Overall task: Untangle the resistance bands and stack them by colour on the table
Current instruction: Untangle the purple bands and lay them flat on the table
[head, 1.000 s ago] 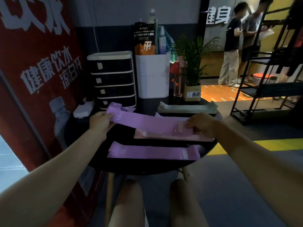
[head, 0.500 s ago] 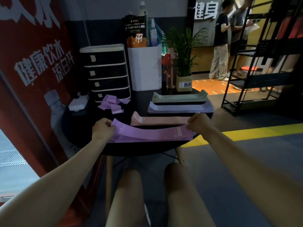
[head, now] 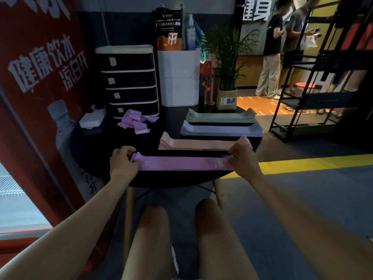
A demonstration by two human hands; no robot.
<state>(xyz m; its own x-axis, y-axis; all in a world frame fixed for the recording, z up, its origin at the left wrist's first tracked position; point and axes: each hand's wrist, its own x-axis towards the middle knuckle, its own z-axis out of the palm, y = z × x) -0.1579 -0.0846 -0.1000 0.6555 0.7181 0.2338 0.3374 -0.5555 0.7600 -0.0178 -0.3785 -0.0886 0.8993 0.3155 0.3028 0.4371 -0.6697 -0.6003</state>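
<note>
A purple band marked 10 lies flat along the near edge of the round black table. My left hand pinches its left end and my right hand pinches its right end. Behind it lie a pink stack, then a lilac stack, then a pale green stack. A tangled clump of purple bands sits at the table's back left.
Black drawer unit, white box holding bottles, potted plant and a white power strip crowd the table's back. A red banner stands on the left. A black metal rack and two people are at the right.
Both hands lowered the stretched purple band toward me onto the purple one lying at the near edge, which is now covered. The camera view shifted slightly.
</note>
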